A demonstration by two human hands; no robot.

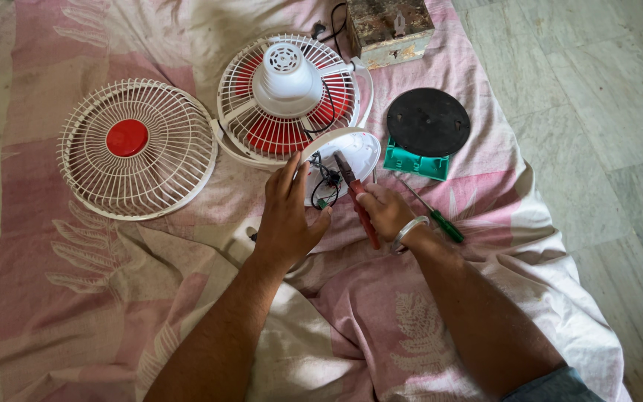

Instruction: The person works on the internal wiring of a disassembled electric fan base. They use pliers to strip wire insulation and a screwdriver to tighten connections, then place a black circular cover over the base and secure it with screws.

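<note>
Front cream wire fan guard [137,147] lies off, upper left; my right hand [385,211] grips red-handled pliers [356,198] at the wiring, my left hand [288,216] steadying the white round base [359,151], fingers spread.

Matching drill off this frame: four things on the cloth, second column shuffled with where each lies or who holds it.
Things:
1. pliers
2. loose grille
3. black disc
4. screwdriver

Places:
A. on the green plate, right of the fan
B. far left on the cloth, red cap up
C. in the right hand, tip at the wires
D. on the cloth just right of the right wrist

Pairs: 1-C, 2-B, 3-A, 4-D
</note>
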